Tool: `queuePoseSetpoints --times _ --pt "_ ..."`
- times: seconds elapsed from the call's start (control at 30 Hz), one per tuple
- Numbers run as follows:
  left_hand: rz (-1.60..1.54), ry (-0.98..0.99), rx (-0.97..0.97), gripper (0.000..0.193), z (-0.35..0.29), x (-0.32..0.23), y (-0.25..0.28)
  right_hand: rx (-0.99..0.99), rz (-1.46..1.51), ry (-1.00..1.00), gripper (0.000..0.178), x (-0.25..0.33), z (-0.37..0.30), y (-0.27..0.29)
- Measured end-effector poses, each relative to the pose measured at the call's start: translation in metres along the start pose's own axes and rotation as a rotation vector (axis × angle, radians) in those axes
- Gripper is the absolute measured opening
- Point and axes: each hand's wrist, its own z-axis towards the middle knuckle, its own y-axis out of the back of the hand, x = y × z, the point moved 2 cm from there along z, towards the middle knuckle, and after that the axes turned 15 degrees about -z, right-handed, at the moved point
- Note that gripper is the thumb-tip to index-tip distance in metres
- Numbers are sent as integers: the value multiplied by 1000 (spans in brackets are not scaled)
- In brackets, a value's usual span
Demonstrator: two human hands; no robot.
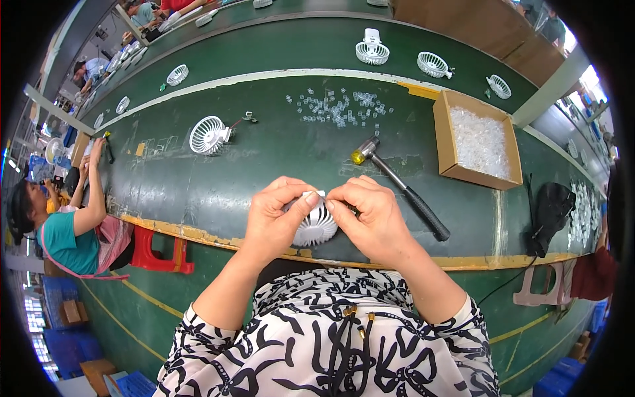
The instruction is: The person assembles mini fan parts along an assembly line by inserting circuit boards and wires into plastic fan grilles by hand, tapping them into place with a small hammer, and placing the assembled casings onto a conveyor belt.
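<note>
A white slatted fan housing (315,228) is at the near edge of the green workbench, partly covered by my fingers. My left hand (281,215) pinches at its top from the left, thumb and forefinger pressed together. From the other side my right hand (370,218) pinches at the same spot, its fingertips almost meeting the left ones. A small white piece (321,194) shows between the two sets of fingertips; its exact kind is hidden. Just beyond my right hand lies a hammer (403,188) with a yellow face and a black grip.
Small clear plastic pieces (340,109) lie scattered farther back. A cardboard box (446,149) of clear pieces stands at the right. Another fan housing (210,135) with a wire sits left. More housings (433,64) rest on the belt behind. A co-worker (73,225) sits far left.
</note>
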Motion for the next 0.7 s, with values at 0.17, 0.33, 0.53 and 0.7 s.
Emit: queuePoseSetpoints --times 0.17,0.33,0.53,0.7 --pt "-419 381 -25 19 -4 11 1 27 -65 62 3 -5 1 1" --pt "-630 604 -45 21 -2 13 4 50 -120 128 4 -11 1 8" --pt "-646 633 9 21 3 20 -1 64 -110 111 3 -20 -4 7" --pt "-671 710 41 21 10 21 -19 68 -69 65 3 -28 -9 10"
